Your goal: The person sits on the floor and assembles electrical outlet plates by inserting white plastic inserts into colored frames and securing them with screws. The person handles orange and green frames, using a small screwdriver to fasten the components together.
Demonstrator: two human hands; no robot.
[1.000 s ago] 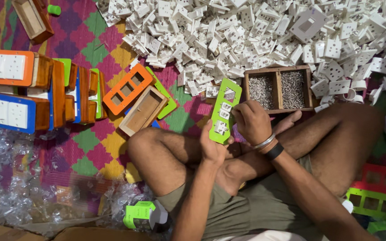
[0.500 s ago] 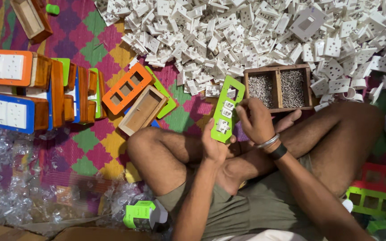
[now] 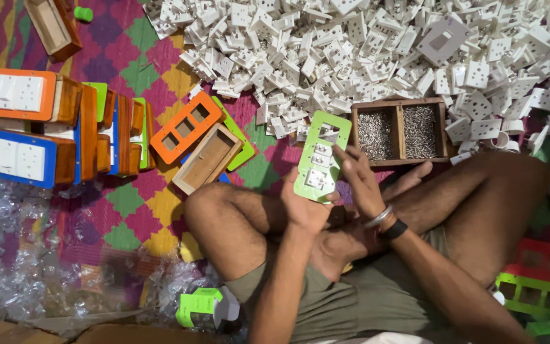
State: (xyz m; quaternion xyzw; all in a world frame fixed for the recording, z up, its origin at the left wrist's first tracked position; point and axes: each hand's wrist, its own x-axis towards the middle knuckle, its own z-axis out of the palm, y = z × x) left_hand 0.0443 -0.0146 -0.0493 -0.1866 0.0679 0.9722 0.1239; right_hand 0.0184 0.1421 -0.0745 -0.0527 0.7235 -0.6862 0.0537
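Above my crossed legs, near the patterned mat's (image 3: 128, 204) middle: my left hand (image 3: 303, 207) clamps the green plastic switch plate (image 3: 321, 156), white modules fitted; my right hand's (image 3: 359, 181) fingers press its edge. Risk: loose module pops out under uneven pressure

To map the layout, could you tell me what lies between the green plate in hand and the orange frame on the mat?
In the head view, an open wooden box lies between the green plate and orange frame.

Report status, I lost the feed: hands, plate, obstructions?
Left hand holds green plate. Right hand fingers on its edge. Nothing blocking.
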